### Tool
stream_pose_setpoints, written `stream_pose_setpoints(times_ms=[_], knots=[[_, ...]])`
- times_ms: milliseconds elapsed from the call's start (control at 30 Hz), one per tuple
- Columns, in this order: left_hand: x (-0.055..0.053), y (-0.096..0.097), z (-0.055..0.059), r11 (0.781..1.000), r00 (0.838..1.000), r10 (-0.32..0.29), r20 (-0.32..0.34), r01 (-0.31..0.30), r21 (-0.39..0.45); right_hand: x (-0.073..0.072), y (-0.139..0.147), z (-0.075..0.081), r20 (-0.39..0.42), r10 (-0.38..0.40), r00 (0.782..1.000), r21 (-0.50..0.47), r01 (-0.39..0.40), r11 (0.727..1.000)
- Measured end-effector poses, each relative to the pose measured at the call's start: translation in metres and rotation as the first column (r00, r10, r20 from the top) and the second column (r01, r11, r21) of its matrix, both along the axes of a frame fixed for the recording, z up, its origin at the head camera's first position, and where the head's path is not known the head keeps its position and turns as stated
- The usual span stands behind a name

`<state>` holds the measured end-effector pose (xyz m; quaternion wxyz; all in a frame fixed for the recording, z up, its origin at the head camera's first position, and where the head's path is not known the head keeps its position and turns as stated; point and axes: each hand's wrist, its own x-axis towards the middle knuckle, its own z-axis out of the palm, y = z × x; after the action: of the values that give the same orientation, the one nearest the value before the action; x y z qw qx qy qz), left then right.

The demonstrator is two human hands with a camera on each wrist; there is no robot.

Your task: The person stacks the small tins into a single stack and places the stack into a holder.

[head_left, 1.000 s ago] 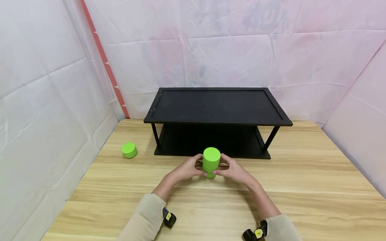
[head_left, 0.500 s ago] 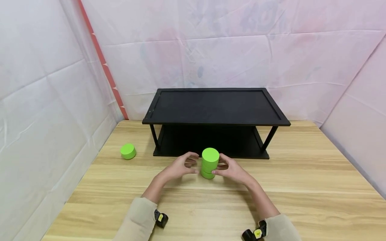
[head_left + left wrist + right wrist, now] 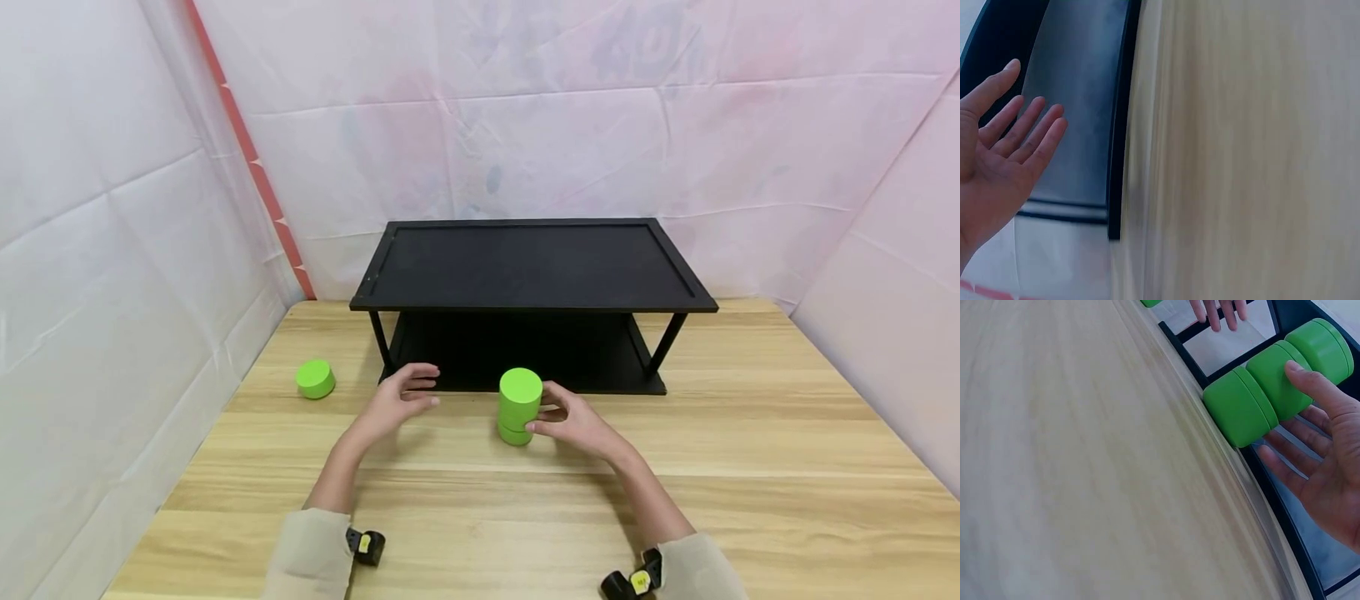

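Observation:
Three short green round tins (image 3: 519, 404) stand stacked on the wooden table in front of the black two-tier rack (image 3: 525, 265). In the right wrist view, seams like lid edges show on the lowest tin (image 3: 1235, 409) and the others. My right hand (image 3: 576, 423) pinches the stack from the right, its thumb on the middle tin (image 3: 1275, 378). Away to the left, my left hand (image 3: 390, 406) hovers over the table with nothing in it, fingers loosely extended. A single green tin (image 3: 315, 379) lies beyond it, near the table's left edge.
The rack's raised top shelf (image 3: 517, 307) overhangs its lower shelf (image 3: 517, 350), with a post (image 3: 667, 343) at each front corner. White sheeting (image 3: 555, 150) hangs behind the table and on both sides.
My left hand has let go of the stack and moved left, toward the single tin. My right hand stays at the stack, which has not visibly shifted on the table.

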<state>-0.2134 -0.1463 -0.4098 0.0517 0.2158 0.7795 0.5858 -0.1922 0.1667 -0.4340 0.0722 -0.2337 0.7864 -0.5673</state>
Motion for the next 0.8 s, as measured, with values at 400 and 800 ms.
stream_pose_setpoints(times_ms=[400,800], knots=[[0.004,-0.046,0.01,0.903,0.899,0.428,-0.093,-0.43,-0.011,-0.001,0.001,-0.001,0.0,-0.015,1.0,0.035,0.015,0.999],[-0.004,-0.083,0.006,0.589,0.591,0.805,-0.056,-0.807,-0.041,-0.001,0.0,-0.001,0.019,-0.021,1.0,0.027,0.021,0.999]])
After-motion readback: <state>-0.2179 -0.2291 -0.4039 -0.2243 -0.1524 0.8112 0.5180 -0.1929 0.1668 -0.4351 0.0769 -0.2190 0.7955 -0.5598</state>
